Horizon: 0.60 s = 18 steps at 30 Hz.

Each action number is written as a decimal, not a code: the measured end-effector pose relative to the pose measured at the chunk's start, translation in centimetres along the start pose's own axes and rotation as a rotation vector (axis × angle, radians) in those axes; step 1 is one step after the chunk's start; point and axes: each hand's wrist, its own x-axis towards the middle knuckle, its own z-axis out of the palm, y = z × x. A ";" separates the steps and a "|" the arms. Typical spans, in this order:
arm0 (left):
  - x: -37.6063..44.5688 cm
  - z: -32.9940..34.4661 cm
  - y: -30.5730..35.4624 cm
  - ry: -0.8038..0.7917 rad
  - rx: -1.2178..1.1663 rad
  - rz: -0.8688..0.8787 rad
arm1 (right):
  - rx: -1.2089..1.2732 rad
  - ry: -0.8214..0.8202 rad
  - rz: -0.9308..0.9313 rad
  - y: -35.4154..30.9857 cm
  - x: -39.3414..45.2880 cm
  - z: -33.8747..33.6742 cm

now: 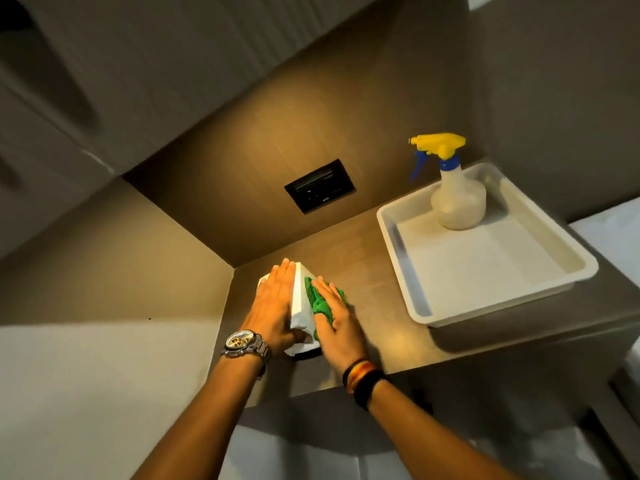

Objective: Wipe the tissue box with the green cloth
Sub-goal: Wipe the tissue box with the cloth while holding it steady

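Observation:
A white tissue box (300, 299) stands on the brown counter near the left wall, and a dark edge shows at its near bottom. My left hand (272, 306), with a metal watch on the wrist, lies flat with fingers together against the box's left face and top. My right hand (337, 323), wearing dark and striped wristbands, presses the crumpled green cloth (320, 299) against the box's right face. Most of the box is hidden between my two hands.
A white plastic tray (408, 265) sits at the right of the counter with a yellow-and-blue spray bottle (455, 199) standing in its far part. A black socket panel (319, 190) is set in the back wall. The counter's front edge (450, 362) runs below my wrists.

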 end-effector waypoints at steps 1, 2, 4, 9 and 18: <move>0.1 0.1 -0.1 0.000 0.013 0.006 | 0.051 -0.016 0.044 0.1 1.1 -0.1; 0.2 0.2 -0.3 -0.002 0.026 0.014 | 0.102 -0.042 0.082 0.1 2.4 -0.2; 0.2 0.3 -0.6 -0.024 0.044 0.021 | 0.176 -0.071 0.123 -0.5 4.3 -0.6; -0.1 0.0 -0.3 -0.038 0.008 0.008 | 0.089 -0.116 0.000 -1.3 0.2 -0.3; 0.0 0.0 -0.3 -0.030 0.022 0.008 | 0.205 -0.029 0.148 0.6 4.5 0.2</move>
